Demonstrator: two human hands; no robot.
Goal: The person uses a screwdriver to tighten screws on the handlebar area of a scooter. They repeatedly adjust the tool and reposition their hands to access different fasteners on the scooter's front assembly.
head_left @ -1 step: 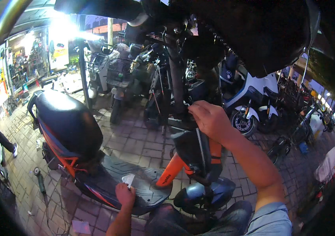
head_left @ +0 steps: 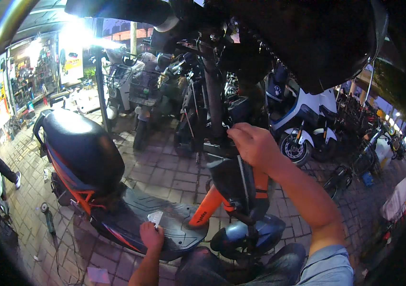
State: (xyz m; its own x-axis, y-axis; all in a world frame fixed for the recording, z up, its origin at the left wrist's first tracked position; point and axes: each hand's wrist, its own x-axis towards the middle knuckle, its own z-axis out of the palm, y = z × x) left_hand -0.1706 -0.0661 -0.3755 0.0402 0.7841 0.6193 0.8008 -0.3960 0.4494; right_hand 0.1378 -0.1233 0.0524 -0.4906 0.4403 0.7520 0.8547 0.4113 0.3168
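Observation:
An orange and black electric scooter (head_left: 204,210) stands in front of me, its black seat (head_left: 86,145) to the left. Over its dark footboard (head_left: 176,221), my left hand (head_left: 152,235) is closed around a small flat silvery metal plate (head_left: 155,218), roughly triangular at its exposed end. My right hand (head_left: 254,145) is raised at the scooter's front column (head_left: 214,93), thumb and fingertips pinched together beside it. Whatever those fingertips hold, if anything, is too small and dark to make out. The front wheel and fender (head_left: 267,234) sit low, close to my knees.
An angle grinder-like tool (head_left: 47,218) with a cord lies on the brick paving at left. Parked scooters, including a white and blue one (head_left: 303,117), stand behind. A person's leg (head_left: 0,164) shows at far left. A dark bulky shape (head_left: 308,43) overhangs the upper right.

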